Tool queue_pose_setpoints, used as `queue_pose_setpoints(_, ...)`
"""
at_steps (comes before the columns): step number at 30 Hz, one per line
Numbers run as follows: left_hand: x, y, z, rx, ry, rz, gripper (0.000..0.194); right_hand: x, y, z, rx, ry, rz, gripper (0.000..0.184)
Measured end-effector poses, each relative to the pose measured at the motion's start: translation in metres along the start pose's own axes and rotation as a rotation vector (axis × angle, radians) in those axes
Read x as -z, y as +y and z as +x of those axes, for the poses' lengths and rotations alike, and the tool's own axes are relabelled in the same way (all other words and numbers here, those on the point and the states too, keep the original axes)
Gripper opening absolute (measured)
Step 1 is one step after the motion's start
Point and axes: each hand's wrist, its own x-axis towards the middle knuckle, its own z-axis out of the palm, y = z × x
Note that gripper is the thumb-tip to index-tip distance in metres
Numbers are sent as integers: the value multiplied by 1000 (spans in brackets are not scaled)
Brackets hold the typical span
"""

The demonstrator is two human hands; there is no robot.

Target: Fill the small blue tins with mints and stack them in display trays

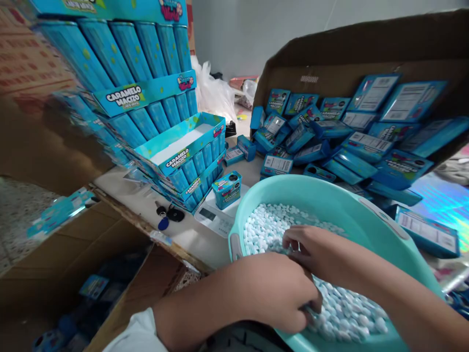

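A turquoise plastic basin (pixel 373 230) holds a layer of small pale blue and white candies (pixel 340 310). Both of my hands reach down into it. Over the near side, my left hand (pixel 271 293) has its fingers curled closed among the candies; what they hold, if anything, is hidden. Just beyond it, my right hand (pixel 308 244) bends its fingers down to the candies, with its fingertips partly covered by the left hand. Behind the basin's left rim, a blue candy tin (pixel 227 190) stands upright on a white digital scale (pixel 212 217).
Blue display trays (pixel 179 156) of tins are stacked at the left. A tilted cardboard box (pixel 300 78) spills many blue tins (pixel 366 146) at the back right. Keys (pixel 172 214) lie near the table edge. Below left, an open carton (pixel 66 254) has tins inside.
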Motion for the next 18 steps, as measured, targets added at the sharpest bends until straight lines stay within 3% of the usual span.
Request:
queue_pose_setpoints(8, 4, 3, -2, 168, -39, -156, 46, 3, -4, 1, -86, -39, -59, 9)
queue_pose_setpoints(18, 1, 4, -1, 126, -16, -118, 36, 10, -13, -1, -141, -37, -70, 5)
